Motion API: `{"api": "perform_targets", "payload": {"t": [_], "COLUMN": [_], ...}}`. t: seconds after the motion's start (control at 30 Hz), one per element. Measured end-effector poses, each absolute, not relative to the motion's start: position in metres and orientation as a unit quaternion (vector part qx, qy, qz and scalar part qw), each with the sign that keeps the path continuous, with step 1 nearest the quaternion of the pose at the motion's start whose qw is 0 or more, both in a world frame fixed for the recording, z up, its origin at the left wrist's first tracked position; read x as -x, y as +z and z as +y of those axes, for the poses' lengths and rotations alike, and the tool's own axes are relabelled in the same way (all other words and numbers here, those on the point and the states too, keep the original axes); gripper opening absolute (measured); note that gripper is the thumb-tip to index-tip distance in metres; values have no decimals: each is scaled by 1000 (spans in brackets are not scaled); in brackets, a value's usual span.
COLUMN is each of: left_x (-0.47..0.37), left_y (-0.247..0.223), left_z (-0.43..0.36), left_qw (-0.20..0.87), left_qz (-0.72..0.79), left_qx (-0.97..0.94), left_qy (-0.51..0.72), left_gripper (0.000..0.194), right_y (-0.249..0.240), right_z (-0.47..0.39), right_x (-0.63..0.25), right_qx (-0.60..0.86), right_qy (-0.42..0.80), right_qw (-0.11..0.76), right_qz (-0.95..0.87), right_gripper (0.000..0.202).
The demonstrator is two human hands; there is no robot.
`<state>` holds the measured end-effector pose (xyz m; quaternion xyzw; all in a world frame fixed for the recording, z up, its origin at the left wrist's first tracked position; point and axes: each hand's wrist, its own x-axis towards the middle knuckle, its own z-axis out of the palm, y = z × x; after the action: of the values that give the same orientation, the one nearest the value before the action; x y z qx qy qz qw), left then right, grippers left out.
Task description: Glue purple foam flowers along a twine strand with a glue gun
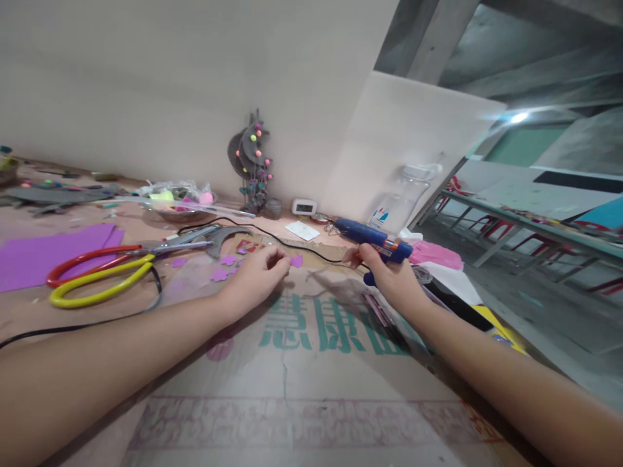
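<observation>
My right hand [392, 272] is wrapped round a blue hot glue gun [372, 239], its nozzle pointing left above the cardboard [311, 383]. A dark cord runs over the work surface near it. My left hand [267, 272] is closed in a pinch, with a small purple cutout [296, 261] at its fingertips; the grip is partly hidden by the fingers. Several purple flower cutouts [221, 274] lie just left of that hand. Red-and-yellow-handled scissors [102, 275] rest farther left.
Purple sheets [58, 253] lie at the left. Along the wall stand a bowl of pompoms [178, 201], a grey moon-shaped ornament [250, 155], a small digital clock [304, 207] and a clear bottle [402, 201]. A black phone-like object [457, 301] lies beside my right forearm.
</observation>
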<state>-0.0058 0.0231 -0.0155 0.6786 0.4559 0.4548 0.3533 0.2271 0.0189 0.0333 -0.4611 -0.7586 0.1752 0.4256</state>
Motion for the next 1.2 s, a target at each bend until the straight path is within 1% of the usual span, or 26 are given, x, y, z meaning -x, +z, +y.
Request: {"api": "perform_targets", "payload": {"t": [0.07,0.13,0.3,0.4,0.53,0.6,0.67,0.73,0.8,0.83,0.87,0.9,0.93,0.97,1.03,1.13,1.2], "left_x": [5,4,4,4,4,4,4,5,5,5,5,5,5,5,5,4,5], "left_y": [-15,-14,-11,-9,-8,-7,-6,-6,-7,-8,-8,-9,-10,-10,-10,-10,-9], "left_z": [23,22,20,19,18,17,17,17,18,18,19,19,20,20,19,18,18], "left_qw": [364,372,372,368,364,363,366,363,352,346,342,341,342,345,351,350,348], "left_qz": [455,452,448,454,467,471,470,468,468,469,469,467,463,459,454,453,452], "left_qx": [-672,-670,-678,-680,-678,-679,-679,-682,-687,-689,-691,-692,-691,-691,-690,-695,-697], "left_qy": [457,457,449,444,435,431,429,428,429,431,432,433,436,439,441,436,435], "left_gripper": [14,14,15,15,16,16,15,15,15,15,14,14,13,13,13,15,16], "right_y": [40,45,50,42,21,13,9,10,14,17,21,24,27,30,33,34,33], "right_z": [28,42,92,124,153,159,161,158,148,140,130,117,103,87,57,25,17], "right_x": [-228,-226,-216,-215,-223,-228,-233,-237,-240,-240,-240,-238,-235,-232,-224,-213,-210], "right_qx": [476,497,576,602,602,600,601,607,610,602,589,562,533,508,457,376,352], "right_qy": [167,145,120,140,155,157,148,124,90,72,58,45,45,63,85,100,90], "right_qw": [430,419,368,356,340,339,355,392,439,464,480,497,492,453,369,243,201], "right_qz": [-749,-746,-720,-701,-706,-708,-701,-680,-654,-646,-647,-660,-687,-730,-805,-888,-910], "right_gripper": [34,36,40,40,31,32,43,60,68,67,61,53,41,30,20,17,16]}}
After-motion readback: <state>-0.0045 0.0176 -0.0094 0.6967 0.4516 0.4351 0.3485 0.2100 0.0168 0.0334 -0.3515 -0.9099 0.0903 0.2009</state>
